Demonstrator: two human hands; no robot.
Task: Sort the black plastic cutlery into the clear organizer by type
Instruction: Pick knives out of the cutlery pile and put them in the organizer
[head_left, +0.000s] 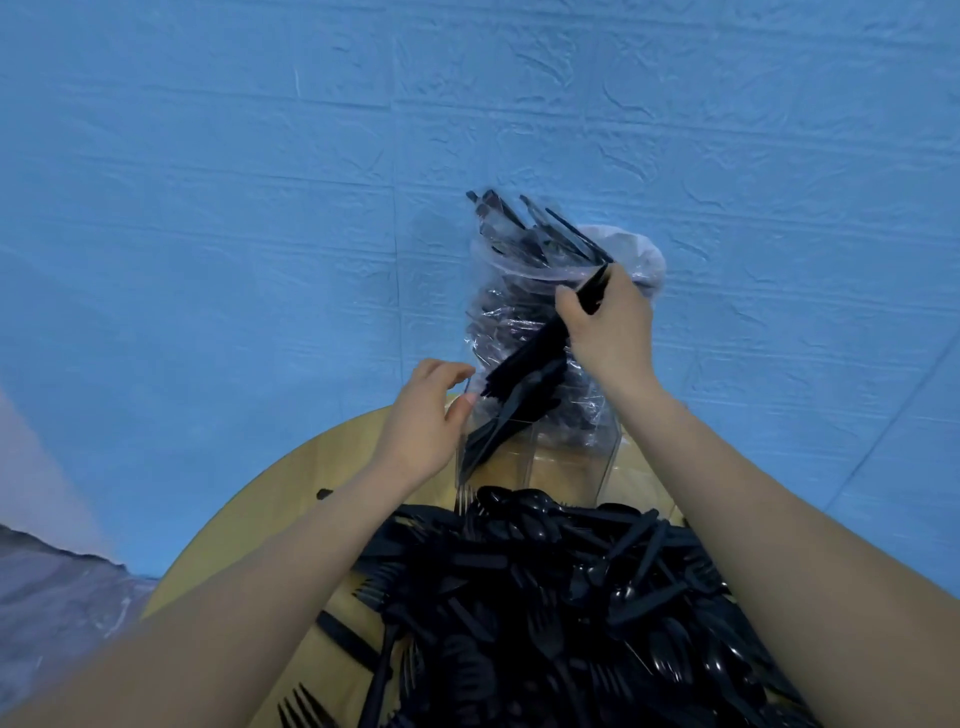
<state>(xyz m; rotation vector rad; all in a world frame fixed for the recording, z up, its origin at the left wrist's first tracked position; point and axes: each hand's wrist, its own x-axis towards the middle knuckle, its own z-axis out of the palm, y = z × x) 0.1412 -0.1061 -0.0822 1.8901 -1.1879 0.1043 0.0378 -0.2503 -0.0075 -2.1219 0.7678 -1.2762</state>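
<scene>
A bundle of black plastic cutlery (535, 358), handles gripped in the curled fingers of the right hand (608, 327), slants down into the leftmost compartment of the clear acrylic organizer (608, 457), whose far side is crowded by a crinkled clear plastic bag (519, 291) of more black pieces. The left hand (423, 415) rests on the organizer's left wall with fingers loosely bent, steadying it, while a big loose heap of black forks, spoons and knives (561, 597) lies on the round wooden table (260, 509) nearer the person. My worry is that the long bundle could splay or snag on the bag and spill into a neighbouring compartment, or lever the light organizer over.
</scene>
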